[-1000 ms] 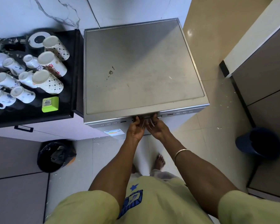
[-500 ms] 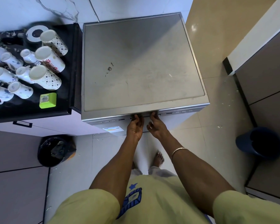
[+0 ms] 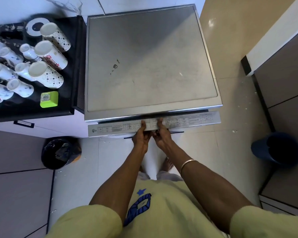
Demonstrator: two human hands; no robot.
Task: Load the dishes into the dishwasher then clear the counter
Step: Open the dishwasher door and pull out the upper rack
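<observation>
Opening the dishwasher (image 3: pixel 150 60) door (image 3: pixel 153 124), the first step before any loading.

Both hands, left (image 3: pixel 141 137) and right (image 3: pixel 162 137), sit side by side, clamped on the door's top edge, which stands slightly ajar. The mugs (image 3: pixel 46 73) wait on the counter (image 3: pixel 31 109) just left of the machine. Next, I judge: swing the door fully down, stepping back to clear it.

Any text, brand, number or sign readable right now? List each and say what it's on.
"13", after a round logo: left end of the dishwasher door's top edge.
Printed table along that door edge: too small to read.
Label on the green box: blurred.
Shirt graphic: blue shapes, no legible words.
</observation>
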